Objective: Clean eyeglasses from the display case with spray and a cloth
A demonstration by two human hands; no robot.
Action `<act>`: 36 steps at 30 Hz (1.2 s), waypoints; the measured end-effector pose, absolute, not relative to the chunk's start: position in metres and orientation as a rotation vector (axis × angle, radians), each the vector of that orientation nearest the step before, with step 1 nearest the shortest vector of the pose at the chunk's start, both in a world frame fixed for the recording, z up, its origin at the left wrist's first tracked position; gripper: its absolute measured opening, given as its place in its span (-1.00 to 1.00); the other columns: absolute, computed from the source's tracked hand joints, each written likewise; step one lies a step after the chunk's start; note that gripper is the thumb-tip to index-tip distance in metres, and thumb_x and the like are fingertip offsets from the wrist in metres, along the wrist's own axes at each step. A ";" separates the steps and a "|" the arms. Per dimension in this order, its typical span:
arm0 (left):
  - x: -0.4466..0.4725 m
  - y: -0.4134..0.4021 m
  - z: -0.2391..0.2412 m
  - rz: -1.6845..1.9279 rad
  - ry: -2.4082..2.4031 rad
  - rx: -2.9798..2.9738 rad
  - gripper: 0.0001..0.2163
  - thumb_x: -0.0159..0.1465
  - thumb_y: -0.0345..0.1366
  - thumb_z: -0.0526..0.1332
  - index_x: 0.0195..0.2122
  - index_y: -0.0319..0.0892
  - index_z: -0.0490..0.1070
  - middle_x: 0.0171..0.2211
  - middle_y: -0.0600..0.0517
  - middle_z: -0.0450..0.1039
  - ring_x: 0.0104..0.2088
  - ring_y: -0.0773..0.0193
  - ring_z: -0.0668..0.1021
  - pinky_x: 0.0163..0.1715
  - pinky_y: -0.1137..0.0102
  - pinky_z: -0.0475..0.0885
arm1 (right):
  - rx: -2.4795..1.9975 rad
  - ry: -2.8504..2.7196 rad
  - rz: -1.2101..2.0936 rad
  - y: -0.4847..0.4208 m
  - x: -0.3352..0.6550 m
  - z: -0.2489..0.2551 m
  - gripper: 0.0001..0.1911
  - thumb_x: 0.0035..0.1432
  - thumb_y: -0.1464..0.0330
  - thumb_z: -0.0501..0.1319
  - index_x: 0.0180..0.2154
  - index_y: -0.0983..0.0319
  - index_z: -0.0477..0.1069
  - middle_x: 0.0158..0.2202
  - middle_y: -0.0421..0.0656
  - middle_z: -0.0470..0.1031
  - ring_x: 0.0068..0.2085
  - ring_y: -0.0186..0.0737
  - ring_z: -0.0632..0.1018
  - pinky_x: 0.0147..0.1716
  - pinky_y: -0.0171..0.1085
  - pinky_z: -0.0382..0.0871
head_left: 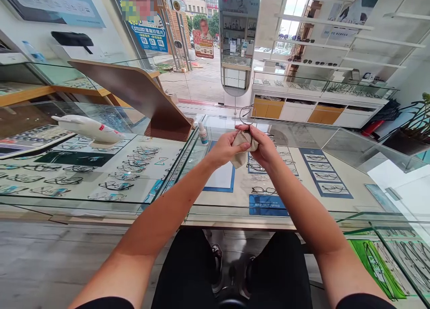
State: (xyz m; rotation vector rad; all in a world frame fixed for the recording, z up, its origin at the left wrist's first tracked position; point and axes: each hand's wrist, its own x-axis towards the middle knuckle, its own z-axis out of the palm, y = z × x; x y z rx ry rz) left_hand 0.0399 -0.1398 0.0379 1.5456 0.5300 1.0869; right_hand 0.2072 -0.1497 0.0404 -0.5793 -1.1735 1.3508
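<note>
Above the glass counter, my left hand (pixel 225 148) is closed on a beige cleaning cloth (pixel 239 160), whose loose end hangs below the fingers. My right hand (pixel 264 147) is closed beside it, pinching a pair of eyeglasses (pixel 247 123) together with part of the cloth. A thin round rim of the eyeglasses sticks up past the fingertips; the fingers and cloth hide the rest. Just left of my hands, a small white spray bottle (pixel 203 134) stands upright on the glass.
Under the glass (pixel 215 201) lie several eyeglass frames (pixel 265 190) and a blue-edged tray (pixel 218 179). Left are a white airplane-shaped model (pixel 90 127) and a tilted brown board (pixel 134 87). An oval mirror (pixel 237 40) stands beyond the counter. A potted plant (pixel 413 130) is at right.
</note>
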 end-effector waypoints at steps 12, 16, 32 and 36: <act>0.052 -0.150 0.034 1.437 0.727 1.552 -0.41 0.11 0.26 0.65 -0.19 -0.17 0.62 -0.36 0.04 0.58 -0.32 0.24 0.52 -0.28 0.35 0.41 | -0.544 -1.251 1.395 -0.154 0.196 0.037 -0.49 0.28 -0.18 0.41 -0.01 0.05 0.72 0.27 -0.14 0.72 0.37 0.04 0.62 0.28 -0.04 0.61; 0.055 -0.151 0.034 1.556 0.742 1.511 -0.35 0.18 0.42 0.51 -0.29 -0.16 0.59 -0.43 0.06 0.51 -0.37 0.27 0.45 -0.31 0.33 0.38 | -0.553 -1.296 1.401 -0.158 0.191 0.037 -0.46 0.31 -0.20 0.37 0.05 0.03 0.73 0.27 -0.14 0.73 0.40 0.05 0.60 0.34 -0.01 0.57; 0.046 -0.150 0.043 1.202 0.606 1.569 -0.36 0.07 0.29 0.66 -0.17 -0.19 0.61 -0.31 -0.01 0.62 -0.32 0.24 0.56 -0.28 0.32 0.43 | -0.591 -1.263 1.322 -0.158 0.208 0.046 -0.54 0.28 -0.12 0.42 -0.02 0.05 0.78 0.20 -0.14 0.75 0.24 0.04 0.67 0.31 0.00 0.56; 0.052 -0.152 0.039 1.358 0.637 1.482 -0.41 0.11 0.29 0.63 -0.28 -0.16 0.56 -0.43 0.08 0.50 -0.41 0.30 0.49 -0.36 0.33 0.36 | -0.592 -1.333 1.327 -0.165 0.200 0.048 -0.50 0.33 -0.14 0.37 0.06 0.03 0.76 0.15 -0.16 0.77 0.29 0.07 0.66 0.34 0.05 0.54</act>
